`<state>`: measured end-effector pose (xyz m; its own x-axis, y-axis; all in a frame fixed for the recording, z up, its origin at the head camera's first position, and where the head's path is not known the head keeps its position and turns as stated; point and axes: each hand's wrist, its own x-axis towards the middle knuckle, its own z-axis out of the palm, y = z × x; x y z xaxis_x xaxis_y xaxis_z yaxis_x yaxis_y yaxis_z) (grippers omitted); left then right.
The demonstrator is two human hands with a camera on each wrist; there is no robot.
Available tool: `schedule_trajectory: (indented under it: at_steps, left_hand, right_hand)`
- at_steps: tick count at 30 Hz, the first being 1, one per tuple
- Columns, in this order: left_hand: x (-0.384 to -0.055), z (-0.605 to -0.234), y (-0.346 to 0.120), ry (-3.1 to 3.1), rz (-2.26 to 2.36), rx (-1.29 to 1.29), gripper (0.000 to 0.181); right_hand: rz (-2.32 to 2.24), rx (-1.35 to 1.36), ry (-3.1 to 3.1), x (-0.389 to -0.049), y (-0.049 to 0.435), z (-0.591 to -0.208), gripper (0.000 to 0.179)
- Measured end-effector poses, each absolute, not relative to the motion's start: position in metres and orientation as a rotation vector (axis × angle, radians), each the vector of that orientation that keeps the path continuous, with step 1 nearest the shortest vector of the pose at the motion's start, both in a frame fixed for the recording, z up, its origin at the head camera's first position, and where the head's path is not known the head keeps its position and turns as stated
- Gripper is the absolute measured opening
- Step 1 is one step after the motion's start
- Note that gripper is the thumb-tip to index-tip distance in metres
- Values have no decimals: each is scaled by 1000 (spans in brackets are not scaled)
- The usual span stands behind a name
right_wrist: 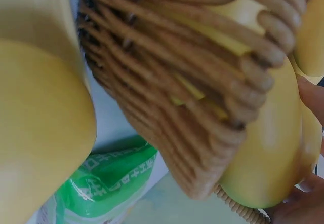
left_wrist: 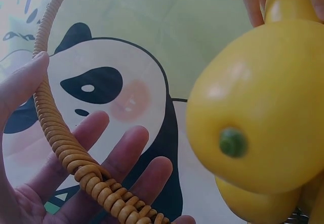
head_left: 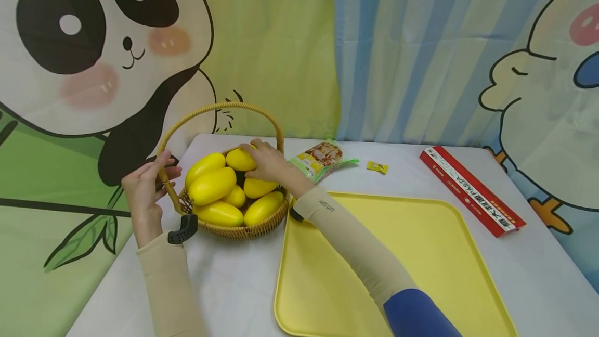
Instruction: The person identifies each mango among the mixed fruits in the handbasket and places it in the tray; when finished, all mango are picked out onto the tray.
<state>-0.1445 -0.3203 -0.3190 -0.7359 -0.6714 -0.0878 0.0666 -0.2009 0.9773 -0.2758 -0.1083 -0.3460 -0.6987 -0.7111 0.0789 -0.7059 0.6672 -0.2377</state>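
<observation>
A wicker basket point(head_left: 252, 232) holds several yellow mangoes point(head_left: 212, 186), smooth and oval. My left hand point(head_left: 146, 186) is at the left side of its arched handle point(left_wrist: 66, 148). The thumb lies over the handle and the fingers extend behind it, holding it loosely. At the back of the basket, my right hand point(head_left: 269, 163) grips one mango point(head_left: 240, 159), with fingers on both of its sides in the left wrist view. Another yellow rounded thing point(right_wrist: 40, 133), probably a mango, shows outside the basket in the right wrist view; my right wrist mostly hides it in the head view.
A yellow tray point(head_left: 355, 264) lies right of the basket, under my right forearm. Behind it are a green-and-clear food packet point(head_left: 323, 159) and a small yellow sachet point(head_left: 377, 167). A long red-and-white pasta box point(head_left: 472, 191) lies at the right. Printed curtains hang behind the white table.
</observation>
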Motion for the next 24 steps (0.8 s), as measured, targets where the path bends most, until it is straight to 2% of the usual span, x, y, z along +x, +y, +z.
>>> schedule_trajectory:
  at_steps: [14,24]
  left_hand:
    - [-144,-319,-320,-1581,-1992,710,33]
    - [-145,-318,-321,-1565,-2001,691,33]
  right_hand:
    - [-377,-1243,2964,-274,-109,-349,60]
    - [-474,-1323,2978,-261,-86,-328,60]
